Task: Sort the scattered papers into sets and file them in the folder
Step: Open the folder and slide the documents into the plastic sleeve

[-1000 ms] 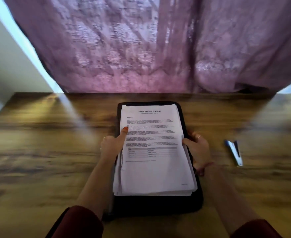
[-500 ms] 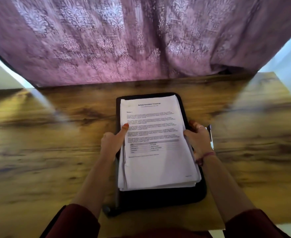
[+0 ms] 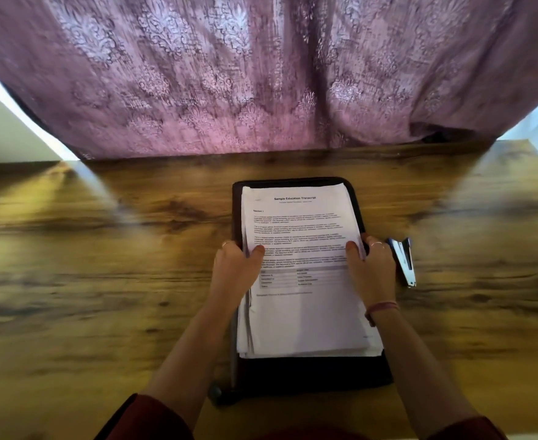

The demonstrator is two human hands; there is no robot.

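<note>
While hands (image 3: 302, 271) grip papers (image 3: 305, 312), folder (image 3: 312, 373) mostly covered, print blurred

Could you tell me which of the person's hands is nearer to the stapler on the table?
The right hand. It grips the paper stack's right edge, just left of the stapler; the left hand grips the stack's far left edge.

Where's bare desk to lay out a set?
Widest bare patch: wooden desk left of the black zip folder, up to the purple patterned curtain. Right side is tighter: a blue-and-white stapler lies beside the right hand; bare wood beyond it.
</note>
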